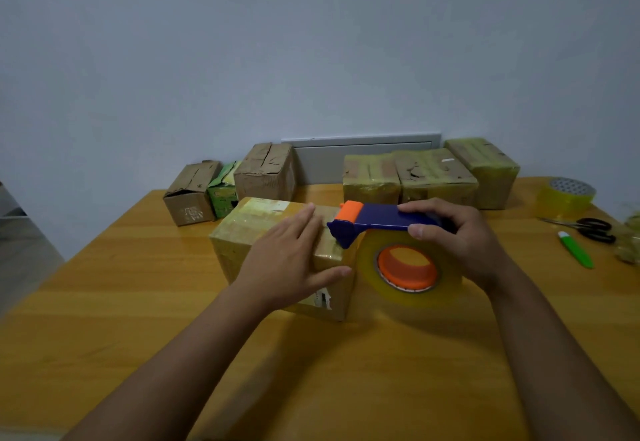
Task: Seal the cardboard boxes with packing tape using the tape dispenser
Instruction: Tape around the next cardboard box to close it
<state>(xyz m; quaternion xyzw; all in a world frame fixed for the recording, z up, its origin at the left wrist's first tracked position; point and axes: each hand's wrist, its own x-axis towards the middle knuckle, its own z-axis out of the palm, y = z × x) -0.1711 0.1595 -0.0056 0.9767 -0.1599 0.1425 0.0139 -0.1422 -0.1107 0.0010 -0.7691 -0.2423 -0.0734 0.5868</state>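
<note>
A cardboard box (242, 233) wrapped in yellowish tape stands in the middle of the wooden table (138, 302). My left hand (287, 257) lies flat on the box's top with straight fingers, the thumb along its right front edge. My right hand (460, 243) grips the blue handle of the tape dispenser (374, 221), which has an orange tip and an orange hub inside a large roll of clear tape (408, 267). The dispenser's head touches the box's right top edge.
At the back stand two untaped brown boxes (265, 172), (190, 195), a green packet (223, 191) and three taped boxes (436, 177). At the right lie a spare tape roll (564, 196), black scissors (592, 229) and a green cutter (576, 250).
</note>
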